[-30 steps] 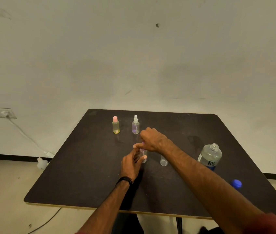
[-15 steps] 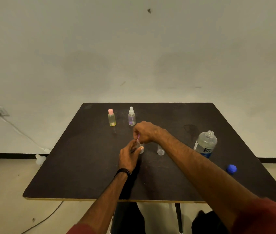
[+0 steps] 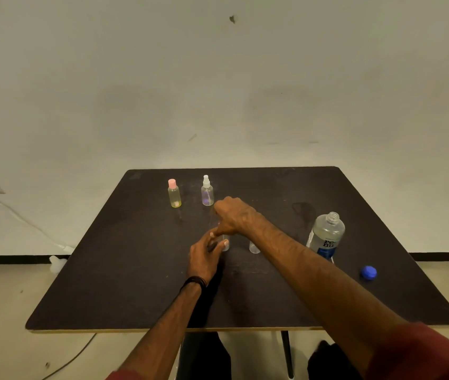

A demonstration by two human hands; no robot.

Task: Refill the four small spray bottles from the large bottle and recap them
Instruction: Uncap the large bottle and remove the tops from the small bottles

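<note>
Left hand (image 3: 204, 259) grips a small clear bottle (image 3: 225, 244) mid-table (image 3: 124, 270); right hand (image 3: 234, 215) pinches down on its top. Large bottle (image 3: 326, 235) stands uncapped, well right of it.

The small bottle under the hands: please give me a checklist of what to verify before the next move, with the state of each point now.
1. Left hand steadies the small bottle: ok, fingers touch its side.
2. Right hand sits over its top: ok.
3. Its cap is fully on: cannot tell, the hands hide it.
4. Back bottles capped: ok, the yellow bottle has a pink cap and the purple bottle a spray top.
5. Clear bottle capped: cannot tell, the right forearm hides its top.
6. Large bottle upright: ok; it is open, with its blue cap lying apart on the table.
</note>
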